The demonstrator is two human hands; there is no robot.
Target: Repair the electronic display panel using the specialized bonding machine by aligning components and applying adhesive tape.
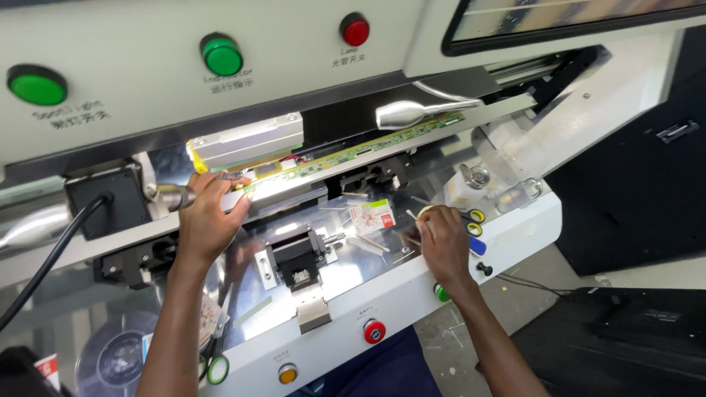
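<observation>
Left hand point(209, 220) keeps a closed grip on a small metal knob point(173, 196) by the lit green circuit strip point(353, 156) at the surface's back edge. Right hand point(443, 242) pinches a thin white stick point(413, 217) near the right edge, beside scissors point(474, 222).

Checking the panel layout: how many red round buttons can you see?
2: one red button on the upper panel, another red button on the front edge near the right hand. Others may be hidden.

The right hand point(444, 242) hides what its fingertips pinch, and the screen point(573, 15) is cut off at the top edge.
</observation>
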